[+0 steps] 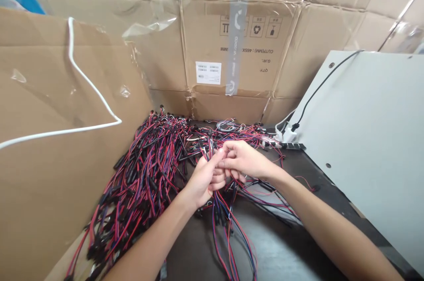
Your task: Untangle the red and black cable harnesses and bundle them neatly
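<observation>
My left hand (206, 180) is closed around a bundle of red, black and blue wires (228, 232). Their tips poke up above its thumb, and the long tails hang down over the dark tabletop. Against the left thumb, my right hand (243, 160) pinches at the upper part of the same wires; exactly which strands lie between its fingertips is hidden. Left of both hands lies a big heap of red and black wires (155, 153) with black sleeved ends. More loose wires (245, 133) spread behind the hands.
Cardboard panels (159, 51) wrapped in clear film form the back, and a cardboard sheet (66, 175) with a white cable (96, 89) stands at left. On the right a pale grey panel (371, 131) leans beside a power strip (288, 145) with a white plug (289, 134).
</observation>
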Motion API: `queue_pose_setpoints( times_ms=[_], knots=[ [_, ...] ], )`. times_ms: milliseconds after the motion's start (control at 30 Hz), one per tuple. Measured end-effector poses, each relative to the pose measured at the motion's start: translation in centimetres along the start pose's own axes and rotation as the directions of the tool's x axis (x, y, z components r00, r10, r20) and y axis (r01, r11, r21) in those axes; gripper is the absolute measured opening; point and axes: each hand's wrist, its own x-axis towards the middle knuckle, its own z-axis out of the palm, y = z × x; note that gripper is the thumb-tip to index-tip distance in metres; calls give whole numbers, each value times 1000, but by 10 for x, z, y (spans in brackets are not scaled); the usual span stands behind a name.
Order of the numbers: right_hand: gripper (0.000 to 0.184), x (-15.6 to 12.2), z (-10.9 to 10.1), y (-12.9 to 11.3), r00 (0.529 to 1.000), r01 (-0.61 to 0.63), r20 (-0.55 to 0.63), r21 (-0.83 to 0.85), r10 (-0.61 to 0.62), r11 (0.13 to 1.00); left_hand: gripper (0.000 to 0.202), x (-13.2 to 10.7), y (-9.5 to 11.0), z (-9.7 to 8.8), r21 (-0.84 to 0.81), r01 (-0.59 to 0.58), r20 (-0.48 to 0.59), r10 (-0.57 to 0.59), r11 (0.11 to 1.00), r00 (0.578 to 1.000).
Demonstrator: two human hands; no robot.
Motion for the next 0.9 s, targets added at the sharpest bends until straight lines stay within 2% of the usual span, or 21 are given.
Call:
queue_pose_setpoints(
  times_ms=[100, 167, 267, 367, 467, 533, 600, 733, 833, 900],
  knots=[
    [6, 0, 0, 0, 997, 31, 78, -51, -27, 998, 44, 4, -2, -1, -8, -12, -89, 12, 1000, 996],
    [3, -6, -11, -3, 996, 74, 66, -234, -60, 970, 41, 6, 0, -4, -51, -26, -132, 19, 998, 991],
    [4, -26, -38, 1, 993, 113, 85, -523, -80, 845, 36, 8, 6, -7, -131, -46, -180, 22, 990, 983],
    [10, -60, -62, 27, 996, 35, 90, -580, 21, 814, 38, 9, 12, -10, -206, -70, -189, 31, 976, 982],
    [11, -99, -69, 65, 990, -126, -17, -557, 140, 821, 39, 10, 15, -13, -255, -121, -208, 68, 959, 976],
    [17, -122, -64, 86, 990, -142, -87, -548, 112, 824, 38, 12, 16, -14, -251, -155, -237, 94, 955, 967],
    [19, -140, -54, 97, 987, -100, -163, -591, 3, 800, 38, 14, 15, -15, -236, -173, -250, 112, 956, 962],
    [17, -165, -26, 99, 929, -52, -295, -700, -222, 713, 38, 16, 16, -14, -214, -177, -243, 124, 961, 962],
    [13, -182, -2, 99, 911, -75, -327, -728, -249, 681, 39, 16, 18, -12, -202, -176, -258, 121, 964, 958],
    [18, -192, 14, 103, 869, -115, -387, -765, -309, 633, 40, 15, 18, -12, -196, -179, -263, 124, 964, 957]
  ],
)
